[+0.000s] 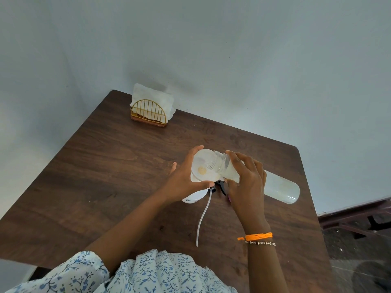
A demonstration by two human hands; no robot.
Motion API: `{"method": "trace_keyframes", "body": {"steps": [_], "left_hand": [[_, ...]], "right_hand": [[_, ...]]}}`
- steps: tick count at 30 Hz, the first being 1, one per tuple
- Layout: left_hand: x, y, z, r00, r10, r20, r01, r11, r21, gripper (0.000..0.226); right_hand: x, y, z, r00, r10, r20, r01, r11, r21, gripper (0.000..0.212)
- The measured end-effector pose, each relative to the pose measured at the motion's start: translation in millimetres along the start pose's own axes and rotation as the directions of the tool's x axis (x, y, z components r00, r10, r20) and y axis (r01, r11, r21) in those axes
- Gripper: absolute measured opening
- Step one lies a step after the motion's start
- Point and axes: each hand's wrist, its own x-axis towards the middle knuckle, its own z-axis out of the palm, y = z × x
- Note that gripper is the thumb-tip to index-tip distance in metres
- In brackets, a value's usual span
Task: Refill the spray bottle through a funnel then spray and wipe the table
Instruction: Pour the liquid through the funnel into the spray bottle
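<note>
Funnel (204, 169) sits on the spray bottle (193, 196) mid-table; our left hand (184, 182) curls around its light, tippy rim. Our right hand (246, 176) grips the tilted, slippery refill bottle (275, 185) near its neck.

Illumination: soft, even daylight; moderate brightness. Shadows: faint, diffuse, cast on the wall (211, 49) behind the napkin holder (148, 112). Surface (105, 166): low sheen, no glare. Wide-angle distortion bends edges. Focus: sharp centrally.
</note>
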Motion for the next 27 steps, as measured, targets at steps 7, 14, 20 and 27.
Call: {"method": "trace_keyframes", "body": {"steps": [7,14,20,27], "left_hand": [[-1.3,1.4,-1.6,1.000,0.002,0.006,-0.002,1.000,-0.002,0.091],[-1.0,1.6,-1.4,1.000,0.003,0.001,-0.003,1.000,0.001,0.092],[-1.9,2.5,-2.1,1.000,0.000,0.002,0.000,1.000,-0.004,0.091],[-4.3,4.7,-4.2,1.000,0.012,0.006,-0.012,0.999,-0.034,0.091]], "right_hand": [[-0.7,-0.3,-1.5,1.000,-0.001,0.003,0.001,1.000,0.004,0.062],[-1.7,-0.7,-1.7,1.000,-0.011,-0.004,0.011,1.000,0.006,0.061],[-1.6,0.1,-1.0,1.000,-0.013,-0.010,0.013,1.000,0.008,0.062],[-2.7,1.0,-3.1,1.000,-0.020,-0.013,0.021,1.000,0.012,0.063]]}}
